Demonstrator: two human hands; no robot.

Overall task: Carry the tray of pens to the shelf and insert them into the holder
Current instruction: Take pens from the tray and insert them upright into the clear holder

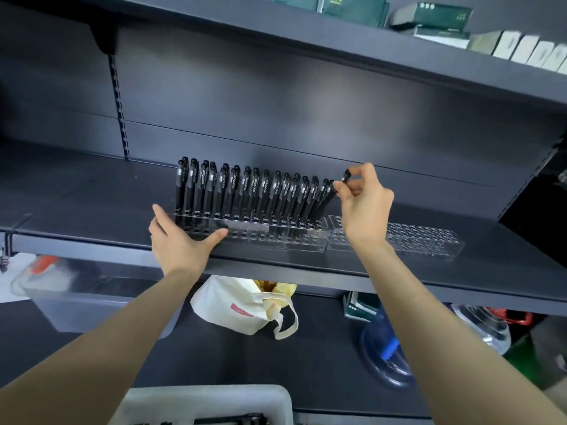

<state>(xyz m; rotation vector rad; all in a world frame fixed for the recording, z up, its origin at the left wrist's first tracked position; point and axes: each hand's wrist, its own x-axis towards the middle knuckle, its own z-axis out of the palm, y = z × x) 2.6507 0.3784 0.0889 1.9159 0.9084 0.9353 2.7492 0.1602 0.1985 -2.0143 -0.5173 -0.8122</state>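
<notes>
Counting two holders, left holder and right holder, one tray, one bag. Counting roughly thirty racked pens, too packed for exactness, plus one pen apart.

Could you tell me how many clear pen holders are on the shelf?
2: the clear plastic holder of black pens at the left hand; an empty one beside it, partly behind the right hand.

Black pens in the clear holder on the shelf
I saw them standing upright, packed close in the holder's back rows; the end pen leaned at the right of the row, and the white tray sat well below the shelf.
</notes>
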